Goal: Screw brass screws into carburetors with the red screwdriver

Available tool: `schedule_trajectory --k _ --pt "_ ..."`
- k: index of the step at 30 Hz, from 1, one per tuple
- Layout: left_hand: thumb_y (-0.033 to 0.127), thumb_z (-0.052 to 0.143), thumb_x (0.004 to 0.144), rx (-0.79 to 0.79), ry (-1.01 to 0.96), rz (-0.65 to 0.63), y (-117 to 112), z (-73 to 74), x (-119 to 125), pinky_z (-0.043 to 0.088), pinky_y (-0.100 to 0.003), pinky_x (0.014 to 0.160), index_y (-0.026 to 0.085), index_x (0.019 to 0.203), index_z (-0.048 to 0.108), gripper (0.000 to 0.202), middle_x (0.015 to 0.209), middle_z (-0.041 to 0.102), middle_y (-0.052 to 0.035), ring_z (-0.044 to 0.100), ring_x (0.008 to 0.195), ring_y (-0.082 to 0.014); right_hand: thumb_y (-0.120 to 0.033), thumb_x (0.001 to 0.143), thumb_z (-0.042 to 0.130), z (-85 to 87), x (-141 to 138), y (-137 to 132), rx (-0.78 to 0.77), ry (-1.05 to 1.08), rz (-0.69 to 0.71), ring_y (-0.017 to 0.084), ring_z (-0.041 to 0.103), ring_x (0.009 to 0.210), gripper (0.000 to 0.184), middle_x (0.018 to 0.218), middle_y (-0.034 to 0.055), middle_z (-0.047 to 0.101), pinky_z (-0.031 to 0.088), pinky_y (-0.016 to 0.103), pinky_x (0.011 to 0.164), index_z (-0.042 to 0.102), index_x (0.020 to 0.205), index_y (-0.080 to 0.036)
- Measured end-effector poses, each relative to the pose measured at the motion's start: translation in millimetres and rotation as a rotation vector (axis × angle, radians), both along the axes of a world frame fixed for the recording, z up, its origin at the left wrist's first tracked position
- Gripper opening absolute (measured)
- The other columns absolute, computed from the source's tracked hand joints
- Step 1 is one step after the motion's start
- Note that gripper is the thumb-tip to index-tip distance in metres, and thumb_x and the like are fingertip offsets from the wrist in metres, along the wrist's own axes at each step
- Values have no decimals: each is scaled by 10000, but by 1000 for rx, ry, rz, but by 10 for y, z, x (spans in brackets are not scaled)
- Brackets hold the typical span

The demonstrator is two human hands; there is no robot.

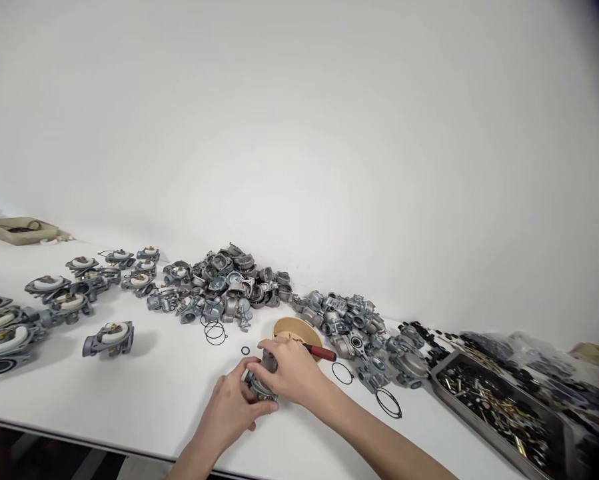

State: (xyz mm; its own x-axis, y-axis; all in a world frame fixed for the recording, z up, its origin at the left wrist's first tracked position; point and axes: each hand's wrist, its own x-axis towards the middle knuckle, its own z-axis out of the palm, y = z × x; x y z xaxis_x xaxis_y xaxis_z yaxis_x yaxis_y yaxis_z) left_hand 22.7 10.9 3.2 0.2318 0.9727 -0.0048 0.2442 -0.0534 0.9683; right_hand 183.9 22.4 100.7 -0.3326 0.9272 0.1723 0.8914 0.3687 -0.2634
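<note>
Both my hands meet over a grey metal carburetor body on the white table. My left hand wraps round its near side, fingers curled. My right hand covers its top with fingers pressed on it and also holds a red-handled tool that sticks out to the right. Most of the body is hidden under the hands. A round tan bowl sits just behind my right hand.
A heap of grey carburetor parts lies behind, a second heap at right. Assembled units with white floats stand at left. Black O-rings lie loose. A metal tray of small parts is far right; a tan tray far left.
</note>
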Motion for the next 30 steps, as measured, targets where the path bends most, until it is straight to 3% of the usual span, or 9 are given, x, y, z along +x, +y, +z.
schedule_trajectory --k 4,8,11,14,19,22,26,28,30 --pt "383 907 662 46 56 39 15 14 -5 555 -305 675 226 1299 697 688 563 632 79 694 703 -264 -501 961 663 20 17 -40 -14 -30 43 286 702 857 359 992 110 763 414 330 748 791 1177 -244" --pt "411 893 681 84 109 72 3 59 -19 538 -329 751 223 1189 761 558 603 634 52 685 778 -288 -536 1023 581 60 92 13 -28 43 87 317 724 1028 405 1169 100 788 468 377 866 762 1293 -292" --pt "373 912 640 120 136 112 -13 108 -44 537 -368 859 255 1218 757 609 922 737 -24 688 955 -326 -492 1061 514 169 270 233 16 116 43 307 721 1087 386 1226 86 791 488 393 913 787 1242 -288" --pt "320 918 615 151 122 120 -18 139 -77 533 -384 941 301 1317 704 734 1295 681 -68 656 1118 -343 -471 1057 497 335 592 606 51 133 -84 322 724 1051 420 1287 134 768 504 408 858 766 1283 -240" --pt "274 880 677 63 -30 33 9 106 -118 534 -361 920 273 1493 602 862 1432 646 -123 622 1171 -334 -457 961 612 489 1164 1036 -69 85 -173 311 725 856 343 1075 162 810 491 371 707 829 999 -193" --pt "297 871 700 39 -32 30 30 73 -122 530 -375 914 249 1423 663 753 1350 679 -123 637 977 -276 -563 926 639 446 1360 933 -205 42 -124 269 708 780 417 972 122 812 493 341 678 828 919 -192" --pt "337 861 714 13 -8 47 33 65 -115 533 -354 832 241 1358 690 673 1205 673 -93 585 810 -214 -670 840 724 303 1491 523 -299 14 -126 268 704 816 580 1013 114 787 511 337 715 795 1174 -201" --pt "362 860 724 25 -9 53 24 78 -114 524 -332 797 253 1334 692 642 1133 659 -65 566 769 -199 -572 724 867 216 1533 342 -306 37 -107 291 704 932 659 1135 114 768 524 339 782 749 1278 -233" --pt "383 863 727 42 -13 55 12 94 -114 510 -313 766 258 1308 691 618 1093 641 -44 536 733 -183 -446 725 875 134 1568 247 -294 88 -78 284 697 954 558 1176 97 757 530 337 798 747 1232 -250"
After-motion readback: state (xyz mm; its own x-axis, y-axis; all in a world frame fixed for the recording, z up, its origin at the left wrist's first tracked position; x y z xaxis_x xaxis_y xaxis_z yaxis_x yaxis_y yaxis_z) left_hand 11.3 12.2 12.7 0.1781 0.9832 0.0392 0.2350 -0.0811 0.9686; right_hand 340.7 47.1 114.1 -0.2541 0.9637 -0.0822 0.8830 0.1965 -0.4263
